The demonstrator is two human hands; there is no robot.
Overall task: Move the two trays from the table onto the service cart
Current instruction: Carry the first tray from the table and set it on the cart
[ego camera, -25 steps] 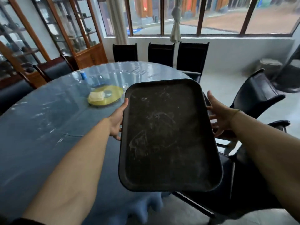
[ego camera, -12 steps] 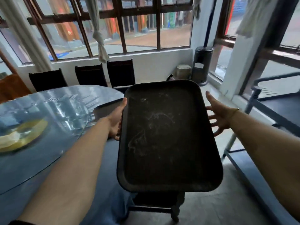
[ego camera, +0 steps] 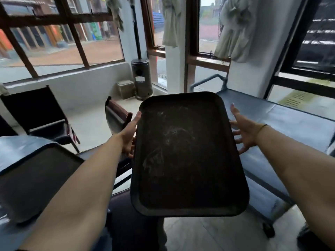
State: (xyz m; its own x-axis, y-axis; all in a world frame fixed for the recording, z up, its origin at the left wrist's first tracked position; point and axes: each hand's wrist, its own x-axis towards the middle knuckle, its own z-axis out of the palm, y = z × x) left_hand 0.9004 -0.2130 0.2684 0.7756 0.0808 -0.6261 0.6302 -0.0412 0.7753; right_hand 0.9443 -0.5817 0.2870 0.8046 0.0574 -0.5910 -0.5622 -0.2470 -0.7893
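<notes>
Head view: service cart at right of frame carries no tray. Second tray lies on the desk, lower left. Centre, first tray is airborne, left hand and right hand gripping its edges, fingers splayed.

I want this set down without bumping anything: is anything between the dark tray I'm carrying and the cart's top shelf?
Nothing visible is. The dark rectangular tray, held at its sides by the left hand and right hand, overlaps the near edge of the grey service cart, whose visible top is bare. The brown chair stands off left.
</notes>
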